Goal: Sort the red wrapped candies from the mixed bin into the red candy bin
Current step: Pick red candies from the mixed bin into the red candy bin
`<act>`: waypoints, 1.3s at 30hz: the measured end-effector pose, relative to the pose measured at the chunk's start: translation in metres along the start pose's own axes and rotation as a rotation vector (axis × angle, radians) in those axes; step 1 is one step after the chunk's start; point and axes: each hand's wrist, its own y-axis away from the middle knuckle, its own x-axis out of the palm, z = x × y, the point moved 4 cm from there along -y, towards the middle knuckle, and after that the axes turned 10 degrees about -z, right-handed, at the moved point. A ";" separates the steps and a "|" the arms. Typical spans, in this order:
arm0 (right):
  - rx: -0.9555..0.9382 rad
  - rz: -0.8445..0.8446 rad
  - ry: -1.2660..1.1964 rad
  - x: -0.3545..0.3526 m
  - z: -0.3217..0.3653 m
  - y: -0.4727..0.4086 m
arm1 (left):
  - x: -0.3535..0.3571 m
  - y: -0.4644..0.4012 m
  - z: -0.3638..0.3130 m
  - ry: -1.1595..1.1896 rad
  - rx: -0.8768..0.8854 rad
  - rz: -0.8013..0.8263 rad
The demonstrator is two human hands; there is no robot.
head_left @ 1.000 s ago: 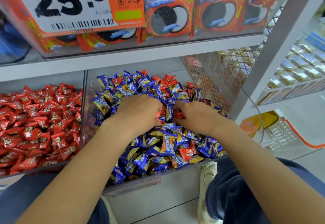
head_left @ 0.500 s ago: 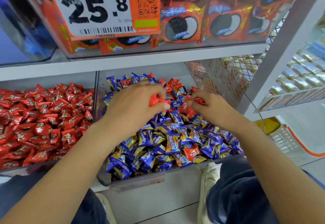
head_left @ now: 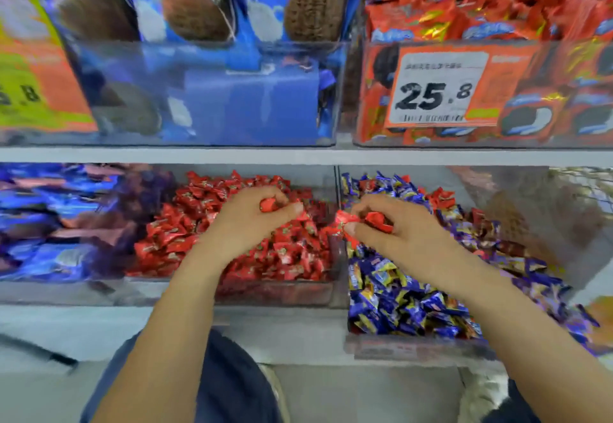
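Over the lower shelf: both hands were raised above the two candy bins, and the view was blurred with camera motion
Left hand: the left hand (head_left: 247, 220) was curled round a red wrapped candy (head_left: 268, 204), pinched between thumb and fingers; half a second before it had been above the mixed bin, and now it was over the red candy bin (head_left: 275, 291), near that bin's right wall
Right hand: the right hand (head_left: 394, 233) gripped red candies (head_left: 378, 220) in curled fingers, one wrapper end poking out to the left; it had shifted from the middle of the mixed bin (head_left: 414, 348) to that bin's left edge, just beside the clear divider
Red candy bin: it was heaped with red wrappers; it had lain at the left edge of the view and now sat near the centre
Mixed bin: mostly blue and yellow wrappers, with a few red ones showing at the back edge
Upper shelf: the price tag (head_left: 438, 91) reading 25.8 had slid from top left to the right, on the orange cookie packs; blue cookie packs (head_left: 199, 24) had come into view on the left
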 end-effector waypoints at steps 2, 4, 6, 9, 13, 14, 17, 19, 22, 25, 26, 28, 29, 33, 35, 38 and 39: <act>-0.047 0.049 0.097 0.029 0.014 -0.021 | -0.010 -0.001 0.022 -0.042 -0.054 -0.052; -0.061 0.089 0.157 0.058 0.018 -0.041 | -0.012 -0.002 0.036 -0.019 -0.112 -0.074; -0.056 0.156 0.167 0.080 0.018 -0.054 | -0.014 -0.001 0.044 0.129 -0.274 -0.108; -0.138 0.209 0.330 0.088 0.011 -0.056 | -0.019 0.005 0.055 0.485 -0.575 -0.101; -0.195 0.103 0.285 0.056 -0.006 -0.037 | -0.028 0.003 0.063 0.361 -0.431 -0.213; -0.189 0.066 0.262 0.043 -0.014 -0.028 | -0.025 0.003 0.059 0.295 -0.365 -0.223; -0.060 -0.026 0.240 -0.001 -0.043 0.005 | -0.008 0.006 0.045 0.196 -0.256 -0.195; 0.042 -0.074 0.256 -0.036 -0.064 0.029 | 0.005 0.011 0.023 0.238 -0.178 -0.155; 0.168 -0.093 0.252 -0.085 -0.091 0.059 | 0.021 0.018 -0.013 0.197 0.020 -0.142; 0.281 -0.094 0.196 -0.121 -0.108 0.083 | 0.042 0.025 -0.050 0.059 0.223 -0.081; 0.300 -0.070 0.181 -0.127 -0.109 0.088 | 0.052 0.027 -0.063 0.028 0.267 -0.050; 0.299 0.050 0.167 -0.125 -0.108 0.095 | 0.078 0.034 -0.089 -0.023 0.363 0.048; 0.287 0.115 0.171 -0.119 -0.107 0.097 | 0.094 0.037 -0.101 -0.058 0.424 0.112; 0.143 0.298 0.286 -0.085 -0.114 0.097 | 0.144 0.041 -0.122 -0.281 0.539 0.295; 0.080 0.326 0.398 -0.075 -0.121 0.093 | 0.152 0.036 -0.118 -0.340 0.500 0.295; 0.051 0.252 0.481 -0.078 -0.133 0.084 | 0.156 0.027 -0.111 -0.355 0.461 0.302; 0.068 0.219 0.466 -0.082 -0.137 0.082 | 0.156 0.023 -0.111 -0.361 0.454 0.303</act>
